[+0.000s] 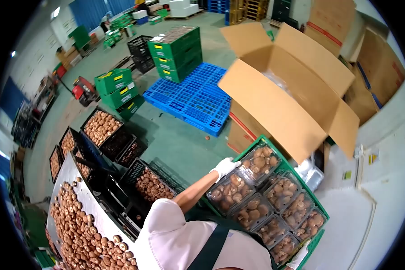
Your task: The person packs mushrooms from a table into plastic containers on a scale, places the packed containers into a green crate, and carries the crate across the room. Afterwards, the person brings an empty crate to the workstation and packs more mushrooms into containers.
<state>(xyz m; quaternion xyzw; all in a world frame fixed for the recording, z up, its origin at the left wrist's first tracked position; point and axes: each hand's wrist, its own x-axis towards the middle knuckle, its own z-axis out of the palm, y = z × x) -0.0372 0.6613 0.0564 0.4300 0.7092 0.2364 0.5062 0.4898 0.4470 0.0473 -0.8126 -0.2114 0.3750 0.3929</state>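
Note:
A green crate [323, 218] packed with clear plastic boxes of mushrooms [282, 192] is in front of my body, at the lower right of the head view. My left hand [225, 168], in a white glove, grips the crate's far left edge. At the near end, my right hand [299, 257], also gloved in white, is on the crate's edge; its fingers are partly hidden by the rim. The crate lies between both hands, next to a large open cardboard box [274, 112].
A blue pallet [189, 101] bears a stack of green crates [175, 54]. More green crates [117, 87] stand to its left. Black crates of mushrooms [153, 184] and a metal table [60, 180] with loose mushrooms are on my left. A white wall [387, 193] bounds the right.

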